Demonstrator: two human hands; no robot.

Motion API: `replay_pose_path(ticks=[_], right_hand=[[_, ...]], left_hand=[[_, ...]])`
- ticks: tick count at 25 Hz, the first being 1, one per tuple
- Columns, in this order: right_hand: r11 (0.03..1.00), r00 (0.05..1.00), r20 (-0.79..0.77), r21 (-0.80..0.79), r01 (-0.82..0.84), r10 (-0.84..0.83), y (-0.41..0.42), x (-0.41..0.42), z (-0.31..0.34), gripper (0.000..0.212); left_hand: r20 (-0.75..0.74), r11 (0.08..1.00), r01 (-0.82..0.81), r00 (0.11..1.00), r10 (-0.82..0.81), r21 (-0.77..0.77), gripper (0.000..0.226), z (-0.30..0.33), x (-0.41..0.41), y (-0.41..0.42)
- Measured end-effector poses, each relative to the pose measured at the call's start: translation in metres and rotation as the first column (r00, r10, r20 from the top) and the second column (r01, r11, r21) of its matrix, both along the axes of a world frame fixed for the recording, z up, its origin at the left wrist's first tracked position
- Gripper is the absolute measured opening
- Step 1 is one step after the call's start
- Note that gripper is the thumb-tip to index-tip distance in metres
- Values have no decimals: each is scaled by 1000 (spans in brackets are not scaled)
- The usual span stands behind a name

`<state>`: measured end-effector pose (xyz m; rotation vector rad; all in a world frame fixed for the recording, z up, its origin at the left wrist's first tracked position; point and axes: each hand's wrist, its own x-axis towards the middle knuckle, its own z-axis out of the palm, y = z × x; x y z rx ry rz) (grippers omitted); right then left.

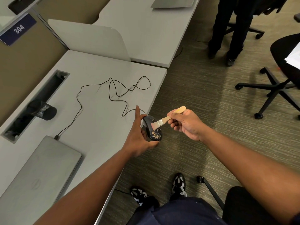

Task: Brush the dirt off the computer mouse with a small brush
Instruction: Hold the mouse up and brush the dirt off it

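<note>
My left hand (139, 137) grips a black wired computer mouse (150, 127), holding it tilted just past the desk's front edge, above the carpet. Tan crumbs of dirt (156, 134) cling to the mouse's lower end. A small brush (164, 121) with a pale wooden handle and metal ferrule is in my right hand (186, 124). Its bristles rest on the mouse's upper middle, above the dirt. The mouse's thin black cable (113, 91) loops back across the desk.
A closed silver laptop (40, 172) lies on the grey desk (90, 120) at lower left, the cable plugged into it. A black mesh cup (43, 110) lies by the cable slot. Office chairs (279, 85) and a standing person's legs (227, 30) occupy the carpet to the right.
</note>
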<state>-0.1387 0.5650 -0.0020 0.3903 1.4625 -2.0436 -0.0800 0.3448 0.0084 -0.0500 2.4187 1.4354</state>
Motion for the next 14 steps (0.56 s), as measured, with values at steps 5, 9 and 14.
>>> replay_pose_path(ticks=[5,9,14], right_hand=[[998,1000,-25,55,15,-14,12,-5,-5,16],[989,997,-73,148,15,-4,16,-6,-5,16],[998,995,-80,24,54,-52,14,-7,2,10]], left_hand=[[-26,1000,-22,999,21,-11,149,3,1,-1],[-27,998,-57,998,57,-9,150,3,-1,-2],[-40,997,-72,997,72,-11,149,-3,-3,-4]])
